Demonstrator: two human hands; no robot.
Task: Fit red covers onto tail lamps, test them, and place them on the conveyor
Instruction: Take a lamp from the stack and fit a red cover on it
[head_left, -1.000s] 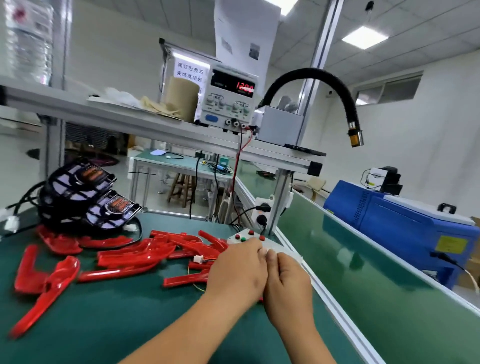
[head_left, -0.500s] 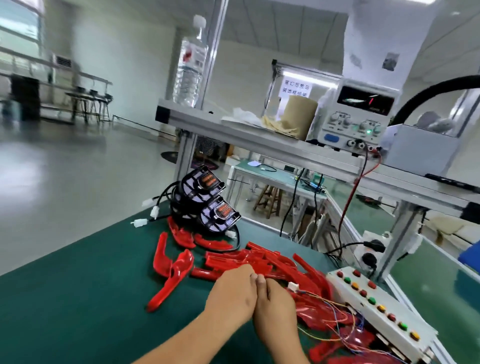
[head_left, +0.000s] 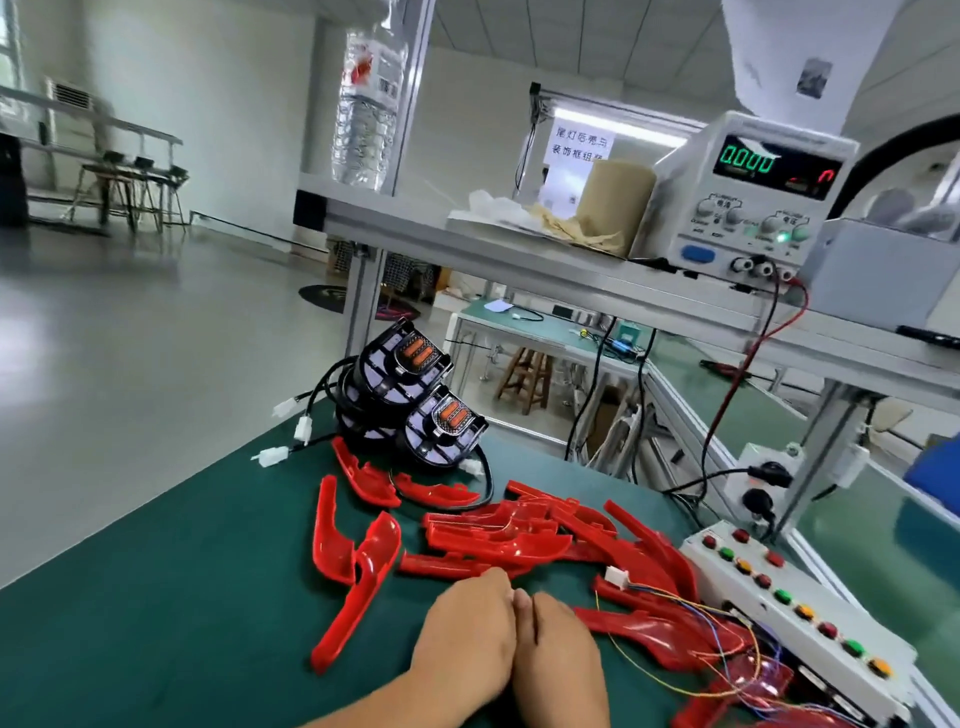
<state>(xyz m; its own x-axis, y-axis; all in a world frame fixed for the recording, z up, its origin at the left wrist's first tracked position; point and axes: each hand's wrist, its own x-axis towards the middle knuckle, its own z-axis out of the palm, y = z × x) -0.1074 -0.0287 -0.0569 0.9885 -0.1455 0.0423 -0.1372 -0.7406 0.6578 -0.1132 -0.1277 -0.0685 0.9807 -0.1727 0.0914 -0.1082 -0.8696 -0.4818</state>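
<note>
Red covers (head_left: 498, 540) lie heaped loose on the green surface (head_left: 156, 597); lamps (head_left: 415, 400) stacked behind them, uncovered. Left hand (head_left: 462, 634) and right hand (head_left: 558, 654) rest knuckles together; grip hidden, cannot tell if anything is held. Likely between units: next move calls for picking a lamp and cover. Power supply (head_left: 753, 192) reads 0.000; sign (head_left: 576, 150) Chinese, partly legible.

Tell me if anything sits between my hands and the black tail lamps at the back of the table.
Yes. The pile of red covers lies on the green mat between both hands and the tail lamps.
</note>
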